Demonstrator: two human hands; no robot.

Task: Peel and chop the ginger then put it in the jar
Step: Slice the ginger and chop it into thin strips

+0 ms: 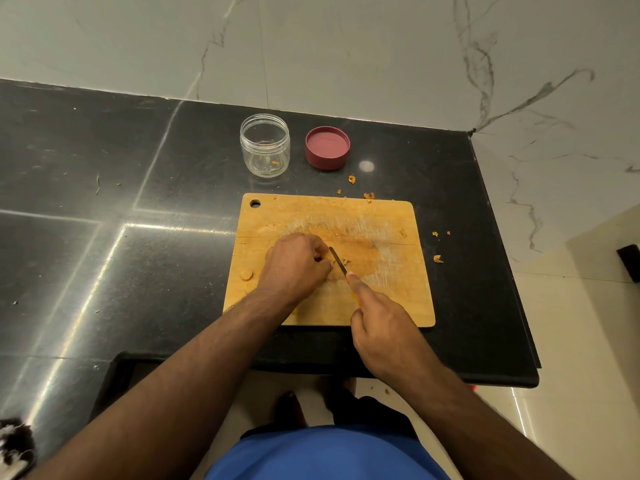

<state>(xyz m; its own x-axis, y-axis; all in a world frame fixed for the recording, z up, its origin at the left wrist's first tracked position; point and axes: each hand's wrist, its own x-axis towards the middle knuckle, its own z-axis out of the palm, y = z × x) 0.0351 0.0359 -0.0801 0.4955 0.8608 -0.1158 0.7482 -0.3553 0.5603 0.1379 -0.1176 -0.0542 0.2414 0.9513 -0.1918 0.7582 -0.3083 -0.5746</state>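
Wooden cutting board (381, 237) on black worktop (138, 168), near its front edge. Left hand (294, 263), fingers curled, holding down a ginger piece, mostly hidden beneath it, at board centre. Right hand (379, 323) gripping a yellow-handled knife (337, 259), forefinger laid along the spine, blade just beside the left fingertips. One ginger slice (246, 274) near the board's left edge. Clear jar (265, 145), upright and open, behind the board; red lid (327, 147) upturned beside it. Peel scraps (369, 195) scattered on the worktop around the board's far and right edges
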